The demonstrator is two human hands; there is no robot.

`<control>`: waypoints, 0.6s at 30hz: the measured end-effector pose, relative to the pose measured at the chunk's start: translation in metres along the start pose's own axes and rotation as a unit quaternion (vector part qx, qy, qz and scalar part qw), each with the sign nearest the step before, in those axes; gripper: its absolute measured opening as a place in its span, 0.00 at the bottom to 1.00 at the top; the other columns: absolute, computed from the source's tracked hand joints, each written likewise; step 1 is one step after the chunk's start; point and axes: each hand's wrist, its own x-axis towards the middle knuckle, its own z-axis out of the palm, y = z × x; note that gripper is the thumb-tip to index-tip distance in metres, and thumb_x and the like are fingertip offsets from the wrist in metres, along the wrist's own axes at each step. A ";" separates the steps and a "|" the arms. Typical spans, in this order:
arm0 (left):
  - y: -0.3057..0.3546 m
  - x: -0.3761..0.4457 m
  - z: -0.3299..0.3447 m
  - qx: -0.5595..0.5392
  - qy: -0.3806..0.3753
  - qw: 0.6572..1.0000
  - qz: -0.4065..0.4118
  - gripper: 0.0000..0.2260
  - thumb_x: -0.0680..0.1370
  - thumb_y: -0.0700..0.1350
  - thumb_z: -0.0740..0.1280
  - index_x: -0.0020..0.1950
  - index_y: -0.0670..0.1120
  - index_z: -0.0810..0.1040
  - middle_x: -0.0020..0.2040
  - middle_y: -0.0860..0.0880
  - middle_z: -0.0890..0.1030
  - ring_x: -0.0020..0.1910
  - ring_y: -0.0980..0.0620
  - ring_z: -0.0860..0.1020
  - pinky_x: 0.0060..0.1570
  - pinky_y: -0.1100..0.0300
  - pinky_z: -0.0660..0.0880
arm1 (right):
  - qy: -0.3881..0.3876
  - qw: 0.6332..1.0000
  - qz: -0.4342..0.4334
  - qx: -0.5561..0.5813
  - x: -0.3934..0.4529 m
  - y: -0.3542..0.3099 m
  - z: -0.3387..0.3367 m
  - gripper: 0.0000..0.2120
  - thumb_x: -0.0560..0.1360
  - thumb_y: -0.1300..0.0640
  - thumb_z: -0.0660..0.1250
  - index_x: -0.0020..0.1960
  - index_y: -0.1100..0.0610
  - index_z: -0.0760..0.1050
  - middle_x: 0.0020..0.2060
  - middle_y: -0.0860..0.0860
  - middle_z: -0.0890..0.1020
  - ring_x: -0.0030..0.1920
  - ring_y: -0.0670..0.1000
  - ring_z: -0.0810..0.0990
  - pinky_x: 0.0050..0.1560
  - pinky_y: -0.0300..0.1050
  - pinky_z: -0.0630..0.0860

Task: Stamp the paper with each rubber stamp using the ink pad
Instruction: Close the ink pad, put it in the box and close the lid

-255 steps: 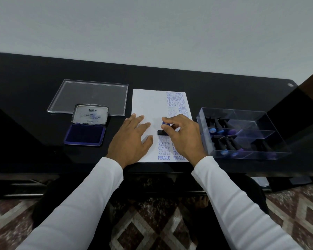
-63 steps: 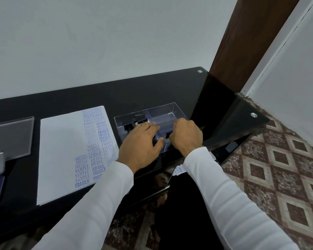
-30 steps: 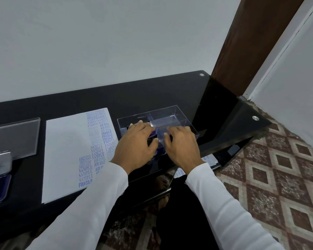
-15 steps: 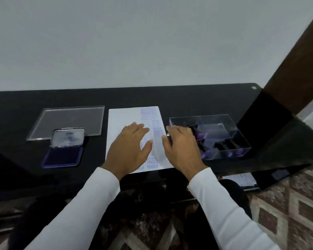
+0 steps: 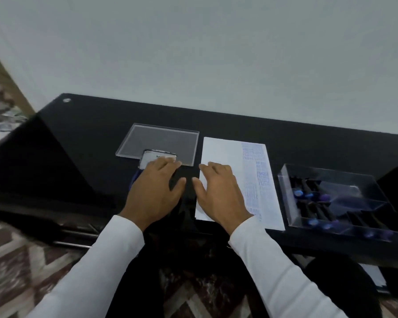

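- Both hands have left the clear stamp box (image 5: 336,203) at the right of the frame since the earlier pictures and now sit at the centre; the camera has swung left with them, so the ink pad (image 5: 157,160) is back near the middle of the view.
- Head view: the left hand (image 5: 155,191) lies palm down over the ink pad, left of centre, fingers spread and released, covering most of the pad so that only its pale lid shows above the fingertips. Whether it touches the pad I cannot tell.
- The right hand (image 5: 218,191) hovers over the left edge of the paper (image 5: 218,150), fingers loosely curled with the thumb out. Whether a stamp is tucked under the palm I cannot tell; none shows.
- The paper lies at the centre on the black table (image 5: 90,125), with columns of blue prints down its right side and its left part bare. A flat clear lid (image 5: 161,138) lies beyond the ink pad.
- Rubber stamps (image 5: 313,203) lie in the compartments of the box, blurred, at the lower right.
- Judged step: between stamps, the person seems to be steadying the pad to ink the next one.
- Next move, as I judge it: press the stamp face flat on the blue pad, then set it squarely down on a bare patch of paper beside the existing columns, with the other hand holding the sheet.
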 end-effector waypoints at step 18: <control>-0.115 -0.020 -0.004 -0.019 -0.011 0.993 -0.113 0.31 0.78 0.59 0.69 0.78 0.48 0.67 0.74 0.48 0.72 0.77 0.47 0.63 0.75 0.49 0.63 | -0.058 0.991 0.002 0.120 0.042 -0.054 0.070 0.27 0.80 0.48 0.64 0.76 0.53 0.62 0.70 0.52 0.68 0.70 0.53 0.67 0.68 0.45 0.69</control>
